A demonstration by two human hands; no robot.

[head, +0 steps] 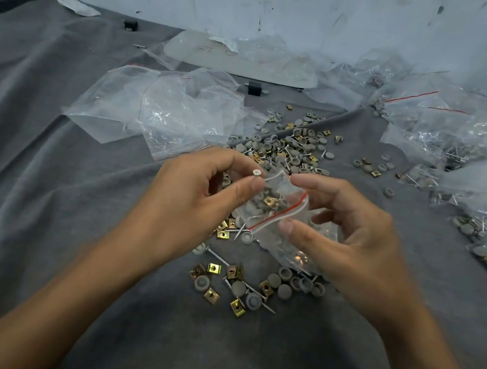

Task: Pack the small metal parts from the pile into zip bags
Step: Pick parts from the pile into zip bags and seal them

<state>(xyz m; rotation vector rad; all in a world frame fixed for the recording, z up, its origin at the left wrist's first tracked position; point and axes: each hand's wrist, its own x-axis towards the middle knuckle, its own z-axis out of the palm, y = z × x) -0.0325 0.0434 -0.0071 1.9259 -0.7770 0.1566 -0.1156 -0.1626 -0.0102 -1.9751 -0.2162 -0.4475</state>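
Grey cloth (41,181) w/ parts pile (291,147), bags (158,107)

Grey cloth (41,181); brass-yellow clips (214,267); red-striped clear bag (276,209).

A zip bag (276,209) with small parts inside sits between the left hand (198,196) and right hand (353,236), above scattered parts (237,284) on the cloth (35,212). Behind it lies the main pile (294,147); empty bags (164,108) lie left of the pile, filled bags (480,161) right.
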